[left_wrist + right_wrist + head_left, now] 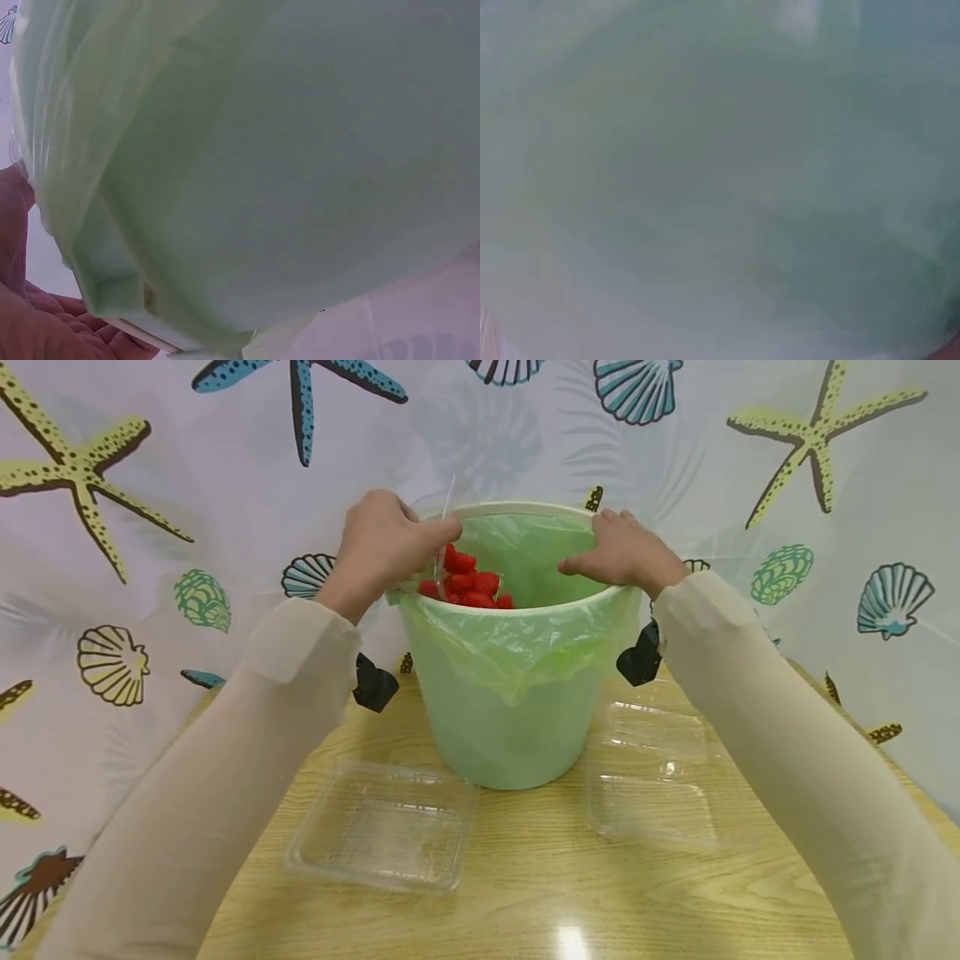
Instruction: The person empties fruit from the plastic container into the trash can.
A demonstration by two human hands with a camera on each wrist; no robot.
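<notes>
A pale green bin (510, 710) stands upright on the table, its rim draped with a thin yellow-green plastic liner (517, 643). At the left of its rim, my left hand (390, 543) grips the bin; the left wrist view shows curled fingers (90, 330) under the rim's handle. The left thumb lies by an upright clear plastic edge (447, 510). Beside that thumb, inside the bin, sit several small red lumpy pieces (472, 583). On the opposite side my right hand (626, 552) grips the rim, thumb inward. Green blur fills the right wrist view.
A clear plastic tray (390, 827) lies on the table at front left of the bin. Another clear hinged container (660, 777) lies at front right, partly behind the right sleeve. A white cloth with starfish and shells (510, 435) hangs behind the wooden table (525, 893).
</notes>
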